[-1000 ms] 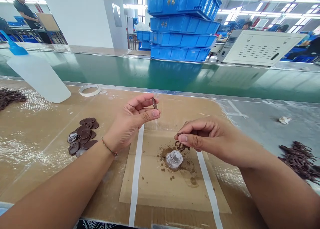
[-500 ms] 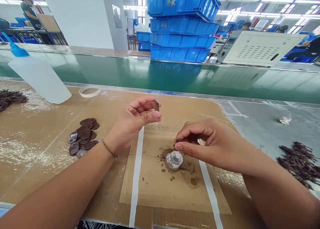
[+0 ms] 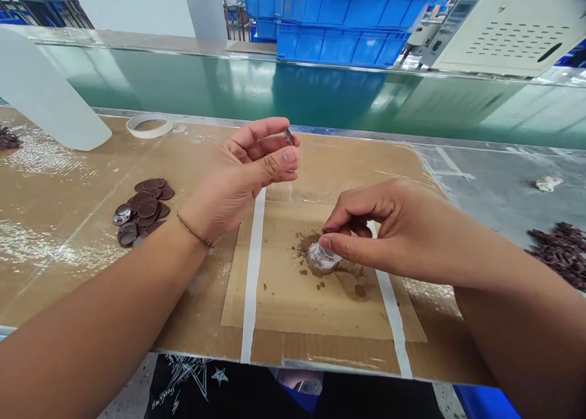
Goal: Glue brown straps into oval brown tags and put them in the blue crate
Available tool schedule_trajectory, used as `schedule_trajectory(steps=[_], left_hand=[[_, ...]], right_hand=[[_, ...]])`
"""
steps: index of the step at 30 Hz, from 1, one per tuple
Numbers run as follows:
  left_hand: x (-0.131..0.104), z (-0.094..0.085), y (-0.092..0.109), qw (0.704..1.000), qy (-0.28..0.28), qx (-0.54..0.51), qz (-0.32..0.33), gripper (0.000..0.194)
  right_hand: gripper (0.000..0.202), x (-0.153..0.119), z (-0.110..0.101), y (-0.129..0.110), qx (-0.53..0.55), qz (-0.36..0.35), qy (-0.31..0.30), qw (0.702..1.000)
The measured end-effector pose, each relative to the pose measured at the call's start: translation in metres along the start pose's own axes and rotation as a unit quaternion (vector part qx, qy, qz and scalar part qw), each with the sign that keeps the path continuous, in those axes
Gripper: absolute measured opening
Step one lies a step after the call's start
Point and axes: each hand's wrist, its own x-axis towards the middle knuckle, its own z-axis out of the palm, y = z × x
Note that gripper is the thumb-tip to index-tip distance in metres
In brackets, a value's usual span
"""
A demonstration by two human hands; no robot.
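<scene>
My left hand [image 3: 256,168] is raised over the table, thumb and fingers closed on a small dark brown oval disc [image 3: 289,137] seen nearly edge-on. My right hand [image 3: 375,229] pinches a small dark brown piece [image 3: 329,230], mostly hidden by the fingertips. Right below those fingertips stands a small clear round dish [image 3: 320,259] with whitish residue, partly covered by my thumb. Around the dish, brown stains and drops mark the cardboard sheet [image 3: 293,312], which white tape strips hold down. Left of my left forearm lies a loose pile of brown oval discs [image 3: 147,208].
A white squeeze bottle [image 3: 55,95] and a tape roll [image 3: 149,126] stand at the left. Dark brown stringy pieces [image 3: 561,254] are heaped at the right. Beyond the table edge runs a green conveyor belt [image 3: 220,92], with stacked blue crates [image 3: 343,43] and a beige machine [image 3: 508,34] behind.
The view has tilted downward, so the table's front edge shows. My right hand has come lower over the clear dish with its brown piece. My left hand still holds its disc.
</scene>
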Motion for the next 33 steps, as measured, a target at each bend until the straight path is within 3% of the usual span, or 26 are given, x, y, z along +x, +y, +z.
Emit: schedule_trajectory(steps=[14, 19, 23, 28, 33], left_hand=[[0.0, -0.002, 0.0, 1.0, -0.005, 0.019, -0.004, 0.035], [-0.001, -0.001, 0.001, 1.0, -0.013, -0.01, 0.003, 0.033], [-0.004, 0.002, 0.0, 0.999, -0.03, -0.033, -0.005, 0.034], [-0.011, 0.006, -0.003, 0.996, -0.077, -0.032, -0.037, 0.034], [-0.015, 0.013, -0.005, 0.991, -0.104, -0.05, -0.067, 0.036]], right_hand=[[0.009, -0.004, -0.003, -0.003, 0.002, 0.008, -0.002, 1.0], [0.016, -0.006, -0.019, 0.004, 0.208, 0.02, 0.069, 0.975], [0.019, -0.003, -0.027, 0.015, 0.232, 0.028, 0.113, 0.966], [0.015, 0.0, -0.018, 0.021, 0.348, -0.055, 0.215, 0.911], [0.009, 0.0, -0.006, 0.014, 0.352, -0.076, 0.178, 0.916]])
